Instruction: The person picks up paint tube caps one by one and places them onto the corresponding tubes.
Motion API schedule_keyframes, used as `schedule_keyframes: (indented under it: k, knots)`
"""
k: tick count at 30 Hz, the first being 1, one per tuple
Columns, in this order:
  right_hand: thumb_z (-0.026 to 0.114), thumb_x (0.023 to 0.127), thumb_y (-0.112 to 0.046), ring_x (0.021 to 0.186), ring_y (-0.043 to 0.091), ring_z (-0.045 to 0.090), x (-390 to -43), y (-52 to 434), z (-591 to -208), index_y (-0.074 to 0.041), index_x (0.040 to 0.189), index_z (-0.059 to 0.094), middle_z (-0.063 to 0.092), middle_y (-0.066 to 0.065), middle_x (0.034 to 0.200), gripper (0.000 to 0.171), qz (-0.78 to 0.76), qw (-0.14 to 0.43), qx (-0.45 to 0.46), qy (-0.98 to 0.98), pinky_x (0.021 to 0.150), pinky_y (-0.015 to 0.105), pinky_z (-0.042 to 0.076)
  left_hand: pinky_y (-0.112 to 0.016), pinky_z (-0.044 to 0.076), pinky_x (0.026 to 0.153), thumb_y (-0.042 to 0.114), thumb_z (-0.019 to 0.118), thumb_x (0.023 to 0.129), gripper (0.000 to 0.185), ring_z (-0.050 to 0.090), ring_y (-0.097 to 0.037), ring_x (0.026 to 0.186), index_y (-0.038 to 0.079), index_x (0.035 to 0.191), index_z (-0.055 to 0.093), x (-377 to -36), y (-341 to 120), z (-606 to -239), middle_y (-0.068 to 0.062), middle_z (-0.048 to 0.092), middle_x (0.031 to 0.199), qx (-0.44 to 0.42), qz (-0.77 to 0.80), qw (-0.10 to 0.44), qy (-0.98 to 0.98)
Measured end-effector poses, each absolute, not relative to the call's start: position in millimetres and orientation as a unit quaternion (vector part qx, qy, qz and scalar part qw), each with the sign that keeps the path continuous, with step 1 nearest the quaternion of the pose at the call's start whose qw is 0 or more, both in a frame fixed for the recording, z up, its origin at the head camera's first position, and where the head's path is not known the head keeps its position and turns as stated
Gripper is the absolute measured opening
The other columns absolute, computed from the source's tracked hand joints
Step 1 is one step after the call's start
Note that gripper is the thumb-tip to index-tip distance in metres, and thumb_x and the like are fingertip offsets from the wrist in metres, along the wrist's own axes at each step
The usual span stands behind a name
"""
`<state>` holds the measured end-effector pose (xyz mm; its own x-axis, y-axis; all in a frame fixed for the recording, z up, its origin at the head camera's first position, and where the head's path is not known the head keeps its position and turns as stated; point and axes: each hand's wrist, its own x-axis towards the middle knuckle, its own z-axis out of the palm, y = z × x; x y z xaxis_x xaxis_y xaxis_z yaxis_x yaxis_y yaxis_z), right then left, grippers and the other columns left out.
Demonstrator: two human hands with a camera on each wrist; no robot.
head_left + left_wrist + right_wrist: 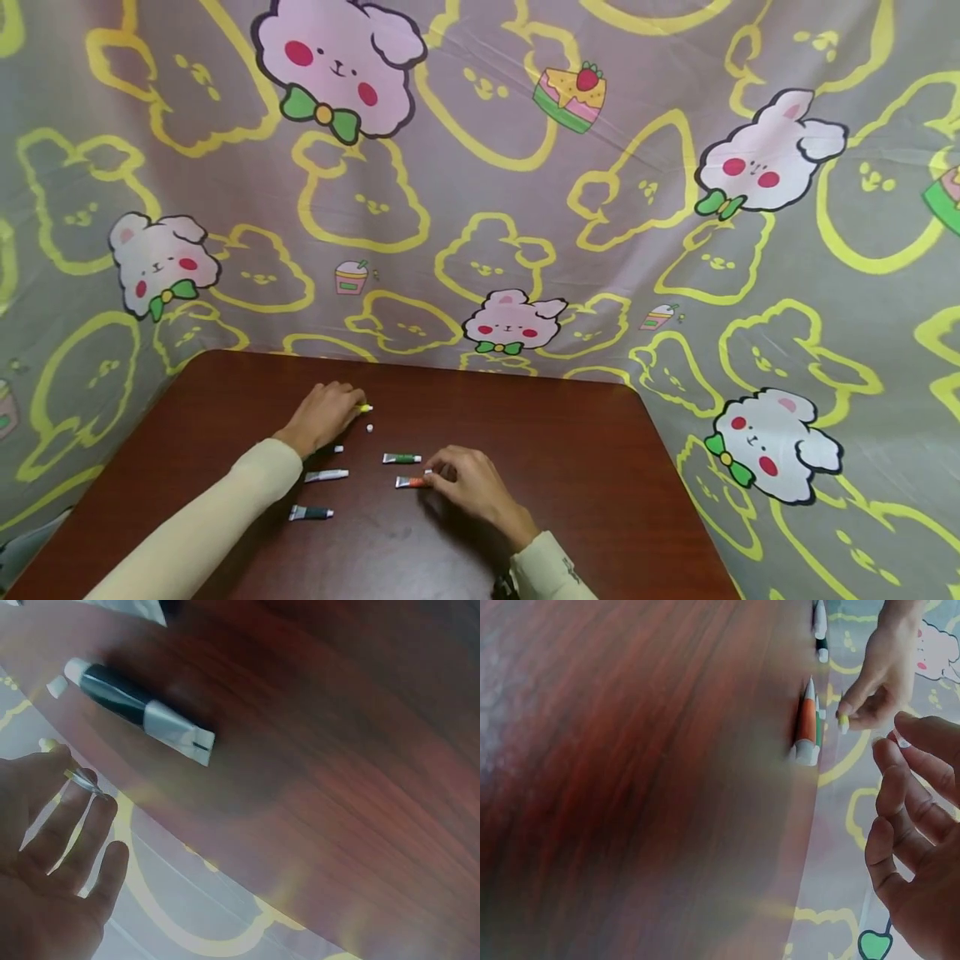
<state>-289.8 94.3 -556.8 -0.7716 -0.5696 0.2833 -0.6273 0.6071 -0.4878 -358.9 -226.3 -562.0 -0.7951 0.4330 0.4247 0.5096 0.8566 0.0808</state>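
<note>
My left hand (324, 417) pinches a small yellow paint tube (363, 408) near the far side of the table, its silver end showing past the fingers in the left wrist view. Between thumb and index finger, my right hand (922, 817) holds a small white cap (901, 740). Just left of that hand lie an orange paint tube (410, 482) and a green paint tube (402, 458). A loose white cap (370, 427) sits below the yellow tube.
A white paint tube (327, 475) and a dark paint tube (311, 513) lie on the brown table (570, 467). Another tube's white tip (338, 448) peeks out beside my left forearm. A patterned cloth (480, 192) hangs behind the table.
</note>
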Motion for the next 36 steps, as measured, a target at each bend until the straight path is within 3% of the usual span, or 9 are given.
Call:
schedule_keyframes:
  k: [14,30,36]
  knots:
    - [0.085,0.096,-0.015,0.072,-0.006,0.056,-298,93,-562,-0.012,0.104,0.083,0.075,-0.007,0.087,0.009,0.32,0.052,0.328,-0.887,0.066,0.015,0.047,-0.041,0.051,0.064,0.01,0.089,0.088,0.017,0.068,-0.026,0.076,0.013,0.094,0.074,-342,-207,-554,-0.002,0.073,0.085,-0.289,-0.085,0.221,-0.927]
    - [0.085,0.095,-0.021,0.069,-0.007,0.057,-303,87,-564,-0.021,0.101,0.081,0.075,-0.012,0.08,0.007,0.311,0.046,0.303,-0.9,0.063,0.018,0.046,-0.036,0.048,0.068,0.017,0.088,0.09,0.015,0.067,-0.023,0.081,0.017,0.096,0.074,-318,-193,-549,0.002,0.073,0.089,-0.299,-0.084,0.219,-0.925]
    - [0.085,0.096,-0.022,0.073,-0.007,0.06,-303,85,-564,-0.022,0.101,0.081,0.076,-0.012,0.087,0.007,0.317,0.049,0.3,-0.898,0.068,0.018,0.049,-0.036,0.048,0.069,0.019,0.088,0.091,0.016,0.067,-0.021,0.082,0.017,0.096,0.073,-310,-186,-548,0.002,0.072,0.09,-0.308,-0.075,0.214,-0.924]
